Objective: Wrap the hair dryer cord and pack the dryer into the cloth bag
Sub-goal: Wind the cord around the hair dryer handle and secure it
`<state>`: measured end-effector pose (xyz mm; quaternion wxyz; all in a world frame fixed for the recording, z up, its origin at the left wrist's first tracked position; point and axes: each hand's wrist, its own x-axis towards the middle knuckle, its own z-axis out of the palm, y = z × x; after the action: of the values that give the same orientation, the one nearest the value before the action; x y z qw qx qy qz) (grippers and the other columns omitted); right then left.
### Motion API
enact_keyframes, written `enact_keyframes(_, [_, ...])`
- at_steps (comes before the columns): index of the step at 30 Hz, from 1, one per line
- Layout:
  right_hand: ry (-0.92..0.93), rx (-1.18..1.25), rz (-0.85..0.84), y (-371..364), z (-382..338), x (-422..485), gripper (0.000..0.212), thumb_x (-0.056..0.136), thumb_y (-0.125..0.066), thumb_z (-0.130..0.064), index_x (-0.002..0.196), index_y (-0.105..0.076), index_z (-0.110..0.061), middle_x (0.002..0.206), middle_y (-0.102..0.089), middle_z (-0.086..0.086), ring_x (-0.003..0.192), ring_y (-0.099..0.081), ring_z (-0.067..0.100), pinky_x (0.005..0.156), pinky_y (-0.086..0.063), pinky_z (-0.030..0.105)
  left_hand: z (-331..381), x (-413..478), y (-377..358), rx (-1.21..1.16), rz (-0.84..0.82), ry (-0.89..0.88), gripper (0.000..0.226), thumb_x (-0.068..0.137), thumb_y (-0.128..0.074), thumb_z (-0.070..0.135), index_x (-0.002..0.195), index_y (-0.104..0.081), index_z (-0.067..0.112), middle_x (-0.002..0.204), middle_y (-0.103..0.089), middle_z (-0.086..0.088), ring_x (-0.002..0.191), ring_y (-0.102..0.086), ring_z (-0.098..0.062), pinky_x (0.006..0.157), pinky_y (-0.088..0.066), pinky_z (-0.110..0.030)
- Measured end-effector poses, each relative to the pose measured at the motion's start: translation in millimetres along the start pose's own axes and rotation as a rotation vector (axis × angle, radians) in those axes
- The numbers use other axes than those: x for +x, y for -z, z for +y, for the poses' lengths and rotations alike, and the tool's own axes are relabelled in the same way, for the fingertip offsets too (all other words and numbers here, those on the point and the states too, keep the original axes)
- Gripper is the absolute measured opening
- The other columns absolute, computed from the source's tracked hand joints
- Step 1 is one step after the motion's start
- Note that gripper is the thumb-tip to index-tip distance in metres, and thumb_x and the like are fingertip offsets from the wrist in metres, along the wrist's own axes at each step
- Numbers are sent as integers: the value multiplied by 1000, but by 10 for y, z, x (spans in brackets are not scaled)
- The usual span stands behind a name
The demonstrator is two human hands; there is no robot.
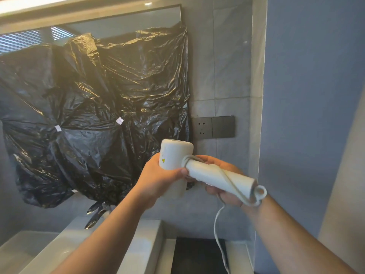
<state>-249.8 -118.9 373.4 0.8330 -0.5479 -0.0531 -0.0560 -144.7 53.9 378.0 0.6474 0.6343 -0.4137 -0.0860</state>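
Observation:
I hold a white hair dryer (175, 155) up in front of the wall, its handle pointing right. My left hand (158, 180) grips the dryer's barrel from below. My right hand (221, 175) is curled behind and under the handle, holding it and the cord. The white cord (227, 178) is wound round the handle in a few turns, thickest where handle meets barrel. Its loose end hangs down from my right hand toward the counter (217, 234). A hanging loop sits at the handle's tip. No cloth bag is in view.
Black plastic sheeting (94, 115) covers the mirror on the left. A dark wall socket and switch plate (213, 127) sits just above the dryer. Below are a pale counter (138, 244) and a dark recess (197, 256). A blue wall (316, 95) stands at right.

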Motion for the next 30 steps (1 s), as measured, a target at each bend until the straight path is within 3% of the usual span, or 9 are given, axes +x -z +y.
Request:
enact_keyframes(2, [41,142,46,-1,122,7,24,82,-54,-20,104,-58,-13,68,-63,10,40,-51,12,31,-37,17,19,-7,-24,-1,56,22,64,45,-85,40,103,-68,17,94,-73,-10,84,-69,-24,74,-58,-52])
enact_keyframes(4, [102,57,120,-43,240,21,11,92,-49,-19,96,-60,-16,65,-56,4,39,-42,6,32,-29,15,46,-10,-65,19,106,15,62,46,-85,43,100,-67,19,90,-73,-7,78,-68,-20,60,-58,-41])
enact_keyframes(7, [178,-133,271,-132,349,46,21,100,-43,-18,87,-58,-13,52,-44,1,38,-29,8,37,-20,19,81,28,-111,84,230,11,58,52,-88,38,102,-64,19,88,-72,-3,74,-69,-17,51,-52,-29])
enact_keyframes(10, [251,-325,366,-181,397,31,28,102,-43,-26,86,-62,-12,51,-39,0,41,-29,9,41,-22,21,48,88,-112,180,346,23,54,59,-91,34,101,-63,18,87,-72,-2,75,-71,-17,55,-58,-32])
enact_keyframes(16, [207,-997,394,-323,396,-81,26,98,-47,-28,83,-63,-15,61,-50,-4,57,-42,10,55,-33,28,15,166,11,397,530,81,75,47,-84,64,103,-58,22,86,-70,3,76,-70,-16,63,-59,-42])
enact_keyframes(19, [188,-1231,389,-329,290,-100,26,94,-55,-30,70,-54,-20,63,-51,-6,58,-45,11,53,-32,26,73,72,-24,630,501,106,69,59,-82,60,108,-46,29,88,-61,13,77,-59,-6,61,-46,-31])
enact_keyframes(23, [341,-1596,478,-326,167,-125,20,92,-58,-35,87,-65,-17,88,-64,4,83,-59,27,63,-39,31,114,8,6,762,392,99,70,61,-81,63,112,-47,29,89,-60,14,75,-57,-1,54,-39,-25])
enact_keyframes(27, [506,-1618,472,-256,19,-137,20,85,-67,-39,83,-65,-19,89,-56,-2,77,-56,24,64,-44,35,162,-10,26,767,237,157,69,55,-82,62,109,-47,35,91,-62,13,76,-62,-3,50,-48,-24])
enact_keyframes(30, [464,-1533,362,-154,-60,-103,20,87,-64,-39,78,-54,-25,85,-57,-5,77,-52,19,68,-45,36,187,11,29,708,182,171,71,47,-81,61,106,-51,36,94,-65,10,82,-67,-11,58,-62,-36])
